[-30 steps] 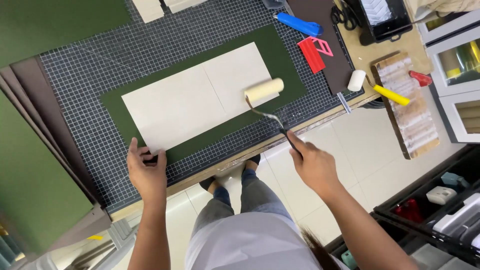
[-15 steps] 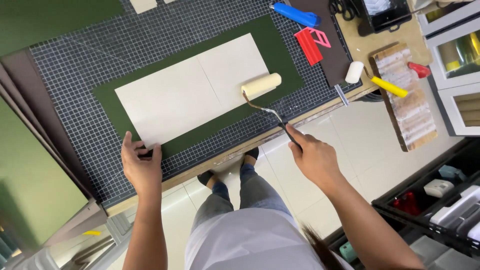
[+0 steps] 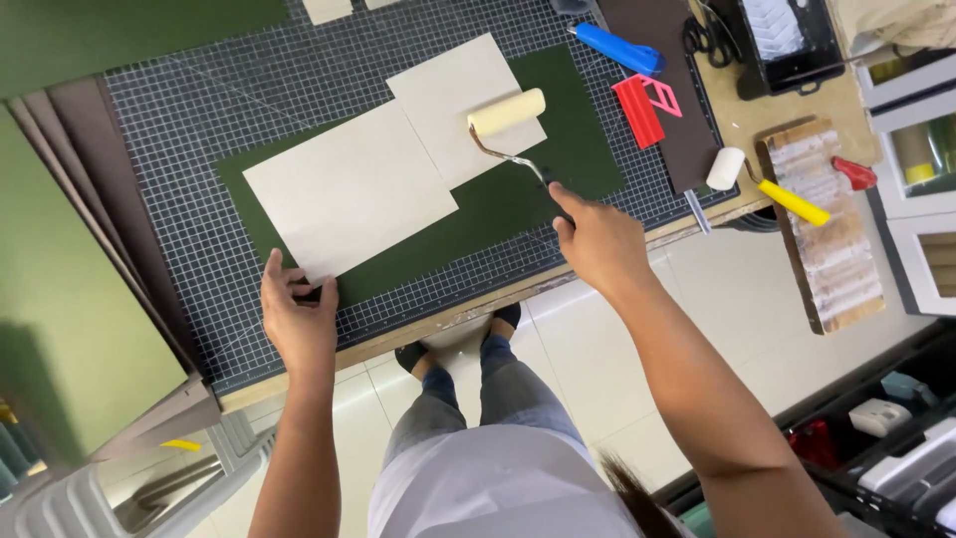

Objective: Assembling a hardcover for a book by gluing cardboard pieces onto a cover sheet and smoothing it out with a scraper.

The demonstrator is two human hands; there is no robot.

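Observation:
A dark green sheet (image 3: 508, 204) lies on a gridded cutting mat (image 3: 219, 110). Two cream boards rest on it side by side: a larger one (image 3: 344, 189) on the left and a smaller one (image 3: 453, 95) on the right. My right hand (image 3: 597, 239) grips the handle of a roller whose cream foam cylinder (image 3: 506, 113) sits on the smaller board. My left hand (image 3: 297, 317) presses down on the near left corner of the green sheet, fingers spread flat by the larger board's corner.
A blue utility knife (image 3: 617, 47), a red plastic tool (image 3: 642, 108) and a brown sheet (image 3: 677, 90) lie right of the mat. A yellow-handled small roller (image 3: 767, 184) and a wooden block (image 3: 832, 234) sit further right. The table's front edge (image 3: 468, 309) runs above my feet.
The view has shifted, so everything sits further right in frame. The roller stays on the smaller board, and my left hand stays on the sheet's corner.

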